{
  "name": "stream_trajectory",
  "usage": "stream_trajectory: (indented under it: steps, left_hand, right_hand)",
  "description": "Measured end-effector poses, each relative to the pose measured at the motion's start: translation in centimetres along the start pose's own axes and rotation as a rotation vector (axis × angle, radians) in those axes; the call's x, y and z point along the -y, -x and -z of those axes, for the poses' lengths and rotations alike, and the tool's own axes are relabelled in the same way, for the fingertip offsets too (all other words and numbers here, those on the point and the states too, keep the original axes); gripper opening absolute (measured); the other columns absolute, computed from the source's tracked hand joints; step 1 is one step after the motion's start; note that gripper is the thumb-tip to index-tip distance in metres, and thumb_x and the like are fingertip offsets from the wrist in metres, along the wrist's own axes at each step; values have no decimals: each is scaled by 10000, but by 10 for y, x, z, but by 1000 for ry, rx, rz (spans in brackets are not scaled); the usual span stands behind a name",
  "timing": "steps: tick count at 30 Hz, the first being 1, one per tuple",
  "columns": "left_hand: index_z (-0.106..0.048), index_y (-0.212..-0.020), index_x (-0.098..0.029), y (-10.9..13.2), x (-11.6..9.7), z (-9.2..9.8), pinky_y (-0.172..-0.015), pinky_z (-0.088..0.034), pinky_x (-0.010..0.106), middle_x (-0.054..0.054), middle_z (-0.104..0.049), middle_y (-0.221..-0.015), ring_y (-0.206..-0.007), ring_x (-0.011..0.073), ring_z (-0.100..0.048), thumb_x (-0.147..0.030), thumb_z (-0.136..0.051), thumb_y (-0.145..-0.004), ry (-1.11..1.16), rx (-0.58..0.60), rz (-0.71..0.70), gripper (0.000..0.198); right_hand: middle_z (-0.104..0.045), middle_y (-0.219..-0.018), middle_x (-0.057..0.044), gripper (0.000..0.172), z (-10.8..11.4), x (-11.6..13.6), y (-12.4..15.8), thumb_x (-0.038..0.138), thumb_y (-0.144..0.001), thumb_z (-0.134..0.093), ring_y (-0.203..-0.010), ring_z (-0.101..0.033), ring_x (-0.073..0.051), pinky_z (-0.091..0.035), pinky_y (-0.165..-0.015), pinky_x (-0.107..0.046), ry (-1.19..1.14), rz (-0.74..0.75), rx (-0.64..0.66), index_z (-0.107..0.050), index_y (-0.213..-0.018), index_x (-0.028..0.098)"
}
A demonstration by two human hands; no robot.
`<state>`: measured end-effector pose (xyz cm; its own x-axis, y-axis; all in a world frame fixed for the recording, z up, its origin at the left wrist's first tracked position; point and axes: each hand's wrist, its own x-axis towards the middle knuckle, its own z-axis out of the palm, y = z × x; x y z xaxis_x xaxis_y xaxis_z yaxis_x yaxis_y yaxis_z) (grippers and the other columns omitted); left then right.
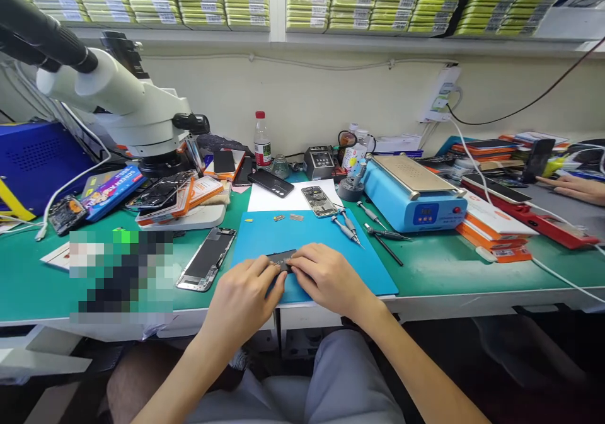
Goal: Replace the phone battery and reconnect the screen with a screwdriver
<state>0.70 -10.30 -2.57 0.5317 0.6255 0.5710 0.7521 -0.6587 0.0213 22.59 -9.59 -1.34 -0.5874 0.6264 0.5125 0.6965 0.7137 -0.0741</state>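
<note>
Over the blue mat (pixel 340 257), both hands hold a flat black phone battery (pixel 283 261) with small light print. The fingers of my left hand (pixel 250 288) are closed on its left end. On the other end, the fingertips of my right hand (pixel 326 276) pinch it, hiding part of it. Beyond the hands, small metal pieces (pixel 295 217) lie on the mat. An opened phone (pixel 319 201) with its inside showing rests past them on white paper. Left of my left hand lies a phone screen assembly (pixel 207 259), dark side up.
Screwdrivers (pixel 347 230) and a black rod (pixel 388 249) lie to the right, before a blue heating plate machine (pixel 411 194). A microscope (pixel 137 109) overhangs the left side. Orange-white boxes (pixel 496 222) are stacked at right. Another person's hand (pixel 579 188) is at far right.
</note>
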Motion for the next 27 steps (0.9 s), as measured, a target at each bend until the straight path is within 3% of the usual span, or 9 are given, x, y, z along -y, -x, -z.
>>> stream_trajectory:
  steps: [6,9,12,18,21,27]
  left_hand:
    - [-737,-1070,-218,-9,19,1,-760,-547,345,25,-726,-976,-880,210,-694,-308,-660,-1048,130,90,29,121]
    - [-731,-1216,-272,-13,32,0,-873,-576,350,22,-706,-1061,-990,213,-666,-310,-744,-997,257,141,17,223]
    - [-726,-1268,-318,-16,33,-1,-897,-586,346,21,-685,-1064,-1010,207,-643,-272,-715,-1012,291,152,4,261]
    - [-726,-1153,-195,-23,23,-5,-835,-591,398,78,-715,-1114,-969,237,-673,-244,-550,-1094,79,166,-115,191]
    - [-736,-1100,-193,-28,25,-5,-859,-594,375,62,-734,-1093,-986,224,-694,-269,-571,-1092,85,168,-123,182]
    - [-746,-1073,-199,-31,21,11,-801,-588,375,57,-733,-1034,-928,226,-701,-354,-531,-1109,72,254,-124,268]
  right_hand:
    - [-781,-996,-82,203,1,-2,-2,144,-1062,-506,-928,-706,-222,-534,-786,-392,9,30,-43,-700,-1014,181]
    - [-787,-971,-78,183,0,-2,-1,136,-1052,-526,-907,-720,-220,-534,-779,-393,22,44,-75,-705,-1047,177]
    - [-798,-980,-85,192,0,-2,-1,135,-1048,-533,-895,-730,-228,-539,-764,-405,40,57,-95,-710,-1114,170]
    - [-816,-1039,-92,221,2,-1,1,126,-1034,-541,-931,-757,-234,-579,-794,-410,59,60,-171,-714,-1159,184]
    - [-818,-1093,-99,213,2,-2,2,131,-1033,-550,-965,-762,-237,-594,-820,-404,85,14,-216,-711,-1162,184]
    - [-803,-994,-89,191,-2,-7,-1,185,-1052,-551,-902,-741,-229,-569,-809,-399,65,-1,-86,-741,-1062,197]
